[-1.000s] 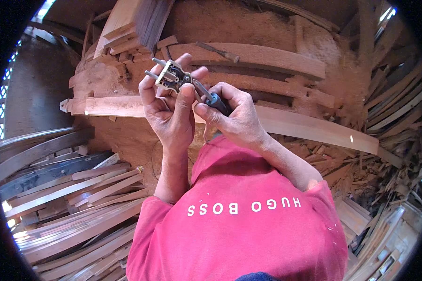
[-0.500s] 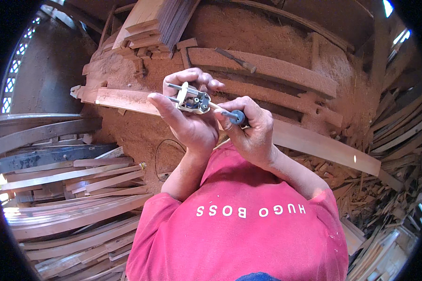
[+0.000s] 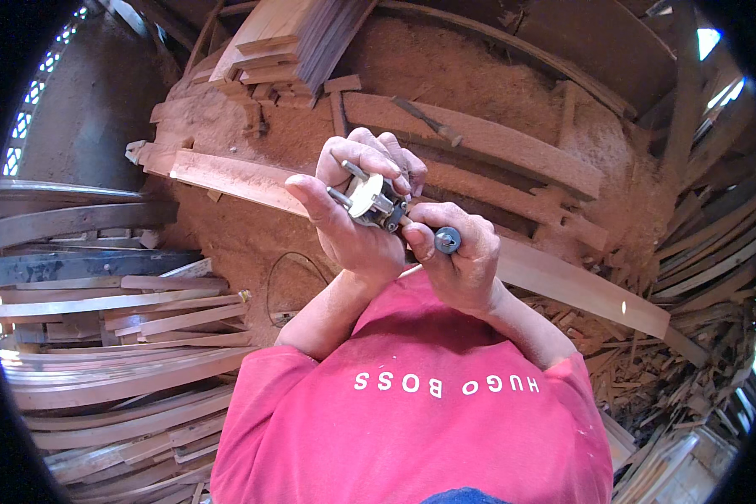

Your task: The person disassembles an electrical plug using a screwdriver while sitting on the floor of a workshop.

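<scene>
My left hand [image 3: 361,210] holds an electrical plug [image 3: 365,198] with a cream face. Two metal pins jut out toward the upper left, and the plug's metal inner parts are exposed on the opposite side. Thumb and finger of my right hand [image 3: 470,260] pinch the pale cable [image 3: 406,221] close to those parts. Also in that hand is a blue-grey, round-ended tool [image 3: 447,240], its end facing up; its kind cannot be made out for sure. A short stretch of pale cable shows below, against my red shirt [image 3: 420,403].
A long board [image 3: 580,284] runs under my hands. Beyond it a hammer-like tool [image 3: 428,122] lies on a dusty curved beam [image 3: 496,139]. Stacked planks [image 3: 281,50] stand at the far side, curved timber [image 3: 126,361] at left, wood scraps [image 3: 655,378] at right.
Both hands have shifted slightly right. The plug has turned, so its cream face and pins show more and its inside less. The blue-grey tool now points its end more directly upward.
</scene>
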`<state>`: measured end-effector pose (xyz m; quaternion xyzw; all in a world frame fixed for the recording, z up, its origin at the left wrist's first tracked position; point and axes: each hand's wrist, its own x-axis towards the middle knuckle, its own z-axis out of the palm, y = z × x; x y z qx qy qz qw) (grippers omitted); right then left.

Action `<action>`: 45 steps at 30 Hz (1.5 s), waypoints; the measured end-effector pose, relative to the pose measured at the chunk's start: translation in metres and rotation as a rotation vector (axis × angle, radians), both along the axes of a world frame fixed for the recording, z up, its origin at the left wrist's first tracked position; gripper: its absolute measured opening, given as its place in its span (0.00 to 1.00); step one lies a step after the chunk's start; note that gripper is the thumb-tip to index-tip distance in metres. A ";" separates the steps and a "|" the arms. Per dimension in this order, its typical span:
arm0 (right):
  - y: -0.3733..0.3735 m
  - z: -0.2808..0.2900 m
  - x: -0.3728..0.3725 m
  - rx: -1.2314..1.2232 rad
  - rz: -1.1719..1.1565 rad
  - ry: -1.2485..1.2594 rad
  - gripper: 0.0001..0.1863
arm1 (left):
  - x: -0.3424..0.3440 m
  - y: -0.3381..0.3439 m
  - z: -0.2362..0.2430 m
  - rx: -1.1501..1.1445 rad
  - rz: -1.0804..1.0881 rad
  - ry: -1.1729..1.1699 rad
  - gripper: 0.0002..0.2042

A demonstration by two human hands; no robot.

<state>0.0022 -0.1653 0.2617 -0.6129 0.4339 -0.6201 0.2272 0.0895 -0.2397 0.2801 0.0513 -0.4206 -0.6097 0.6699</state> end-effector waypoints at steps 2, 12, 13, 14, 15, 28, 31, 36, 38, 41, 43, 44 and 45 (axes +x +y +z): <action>0.002 0.004 0.000 0.042 0.026 -0.059 0.09 | -0.002 0.000 0.003 -0.024 -0.038 0.022 0.34; 0.004 0.006 0.004 0.009 -0.105 0.054 0.05 | -0.001 0.000 -0.001 0.074 -0.142 0.030 0.32; 0.004 0.005 0.004 0.016 -0.122 0.072 0.05 | -0.002 0.000 -0.002 0.094 -0.140 0.035 0.32; 0.005 0.004 0.004 0.022 -0.138 0.090 0.05 | -0.003 0.000 -0.003 0.115 -0.139 0.040 0.32; 0.004 0.004 0.005 0.028 -0.157 0.108 0.04 | -0.003 0.000 -0.004 0.113 -0.116 0.048 0.32; -0.011 0.006 0.004 0.172 -0.204 -0.090 0.08 | -0.012 -0.001 -0.015 0.269 0.098 0.024 0.32; -0.011 0.011 0.003 0.152 -0.243 -0.163 0.09 | -0.012 0.000 -0.018 0.214 -0.005 -0.015 0.35; -0.012 0.009 0.000 0.105 -0.248 -0.212 0.08 | -0.009 0.012 -0.009 0.064 -0.106 -0.291 0.35; -0.011 0.008 -0.001 0.127 -0.214 -0.257 0.08 | -0.005 0.006 -0.009 0.103 -0.200 -0.223 0.39; -0.006 0.006 -0.005 0.190 -0.141 -0.283 0.07 | 0.001 -0.001 -0.016 0.039 -0.198 -0.257 0.37; -0.004 0.008 -0.006 0.206 -0.110 -0.297 0.07 | 0.005 -0.006 -0.019 0.023 -0.176 -0.305 0.37; -0.003 0.009 -0.007 0.229 -0.092 -0.289 0.07 | 0.007 -0.007 -0.021 0.015 -0.164 -0.329 0.36; -0.001 0.010 -0.009 0.254 -0.073 -0.280 0.07 | 0.008 -0.007 -0.022 0.026 -0.178 -0.325 0.36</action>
